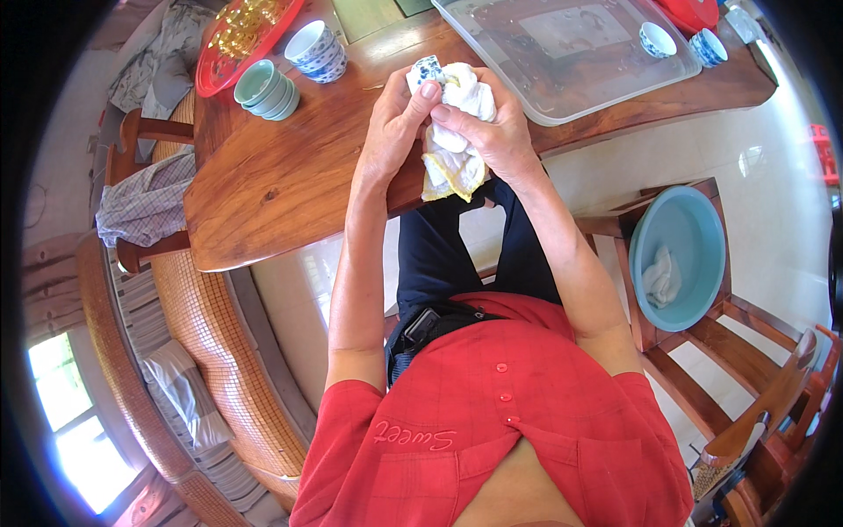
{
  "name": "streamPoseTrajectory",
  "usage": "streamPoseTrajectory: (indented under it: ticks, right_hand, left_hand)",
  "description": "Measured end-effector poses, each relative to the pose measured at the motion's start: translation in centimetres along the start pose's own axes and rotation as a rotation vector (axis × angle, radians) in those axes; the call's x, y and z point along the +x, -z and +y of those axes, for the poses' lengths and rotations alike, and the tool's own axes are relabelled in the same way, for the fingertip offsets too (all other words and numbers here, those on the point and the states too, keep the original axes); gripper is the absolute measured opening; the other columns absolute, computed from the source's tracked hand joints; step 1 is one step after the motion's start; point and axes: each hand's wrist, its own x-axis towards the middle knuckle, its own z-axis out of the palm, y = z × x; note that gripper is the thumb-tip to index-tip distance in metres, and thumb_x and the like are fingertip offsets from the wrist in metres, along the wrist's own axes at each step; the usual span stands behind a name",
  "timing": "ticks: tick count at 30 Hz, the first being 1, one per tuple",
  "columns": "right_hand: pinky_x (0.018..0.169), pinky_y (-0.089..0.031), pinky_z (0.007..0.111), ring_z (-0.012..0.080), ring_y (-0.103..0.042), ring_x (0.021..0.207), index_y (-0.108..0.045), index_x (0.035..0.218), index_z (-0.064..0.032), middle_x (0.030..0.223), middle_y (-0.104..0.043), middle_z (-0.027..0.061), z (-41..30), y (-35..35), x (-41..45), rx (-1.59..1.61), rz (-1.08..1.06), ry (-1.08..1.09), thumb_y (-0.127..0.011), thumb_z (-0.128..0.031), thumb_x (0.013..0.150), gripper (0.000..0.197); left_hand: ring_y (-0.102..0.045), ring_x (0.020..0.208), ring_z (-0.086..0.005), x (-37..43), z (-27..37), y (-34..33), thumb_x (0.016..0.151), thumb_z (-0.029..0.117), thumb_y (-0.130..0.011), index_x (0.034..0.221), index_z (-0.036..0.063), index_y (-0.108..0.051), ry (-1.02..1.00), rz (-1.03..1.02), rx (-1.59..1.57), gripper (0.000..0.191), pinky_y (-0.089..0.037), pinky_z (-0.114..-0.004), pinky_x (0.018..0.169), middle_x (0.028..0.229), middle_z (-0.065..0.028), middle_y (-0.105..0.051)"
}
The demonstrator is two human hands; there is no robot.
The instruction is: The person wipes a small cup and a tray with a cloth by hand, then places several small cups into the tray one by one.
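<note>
Above the front edge of the wooden table, my left hand grips a small blue-and-white patterned cup. My right hand holds a white cloth with yellow edging, bunched against the cup. Part of the cup is covered by my fingers and the cloth, and the cloth's lower end hangs down between my wrists. Left of my hands, a stack of pale green cups and a stack of blue-and-white cups stand on the table.
A clear plastic tray with water drops lies at the right, one blue-and-white cup on it and another cup beside it. A red tray holds gold ornaments. On a wooden chair, a blue basin contains a white cloth.
</note>
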Motion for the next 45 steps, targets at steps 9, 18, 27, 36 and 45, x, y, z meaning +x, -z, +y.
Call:
streamPoseTrajectory:
  ticks: [9,18,27,36,45]
  right_hand:
    - [0.078,-0.050,0.026,0.0102,-0.061,0.088,-0.056,0.106,-0.0038,0.095,-0.063,0.0044,-0.05,-0.13,0.00,0.006,0.003,-0.007,-0.074,-0.016,0.078,0.035]
    - [0.074,-0.049,0.025,0.0091,-0.059,0.083,-0.057,0.103,-0.0040,0.091,-0.062,0.0029,-0.08,-0.22,0.09,0.031,0.004,-0.003,-0.073,-0.012,0.077,0.032]
    - [0.074,-0.050,0.025,0.0086,-0.060,0.083,-0.055,0.107,-0.0022,0.093,-0.062,0.0032,-0.09,-0.04,0.26,0.059,-0.009,-0.025,-0.073,-0.009,0.078,0.034]
    - [0.076,-0.050,0.025,0.0099,-0.062,0.084,-0.056,0.104,-0.0031,0.093,-0.063,0.0037,-0.07,-0.14,0.02,0.065,0.015,0.007,-0.075,-0.011,0.077,0.034]
    - [0.077,-0.051,0.026,0.0099,-0.062,0.085,-0.057,0.105,-0.0036,0.094,-0.063,0.0040,0.41,0.16,0.09,0.039,0.003,-0.009,-0.076,-0.017,0.077,0.037]
  left_hand:
    - [-0.055,0.092,-0.0132,0.07,-0.23,0.15,0.088,0.044,-0.061,0.123,-0.0022,-0.047,-0.003,0.017,0.006,0.059,-0.046,-0.024,0.075,0.104,-0.0091,-0.059]
    - [-0.055,0.096,-0.0152,0.09,-0.32,0.02,0.089,0.042,-0.060,0.123,-0.0032,-0.046,-0.042,0.010,-0.027,0.058,-0.047,-0.028,0.081,0.107,-0.0102,-0.058]
    - [-0.056,0.088,-0.0118,0.27,0.19,-0.32,0.088,0.044,-0.060,0.122,-0.0007,-0.047,-0.009,0.025,-0.034,0.057,-0.048,-0.023,0.069,0.103,-0.0077,-0.059]
    - [-0.057,0.079,-0.0100,0.32,0.07,0.02,0.093,0.046,-0.052,0.113,0.0007,-0.053,0.074,0.017,-0.069,0.050,-0.047,-0.022,0.064,0.095,-0.0060,-0.060]
    - [-0.057,0.079,-0.0103,0.34,-0.11,0.09,0.092,0.050,-0.051,0.112,0.0018,-0.054,0.080,0.027,0.009,0.052,-0.047,-0.022,0.062,0.093,-0.0066,-0.060]
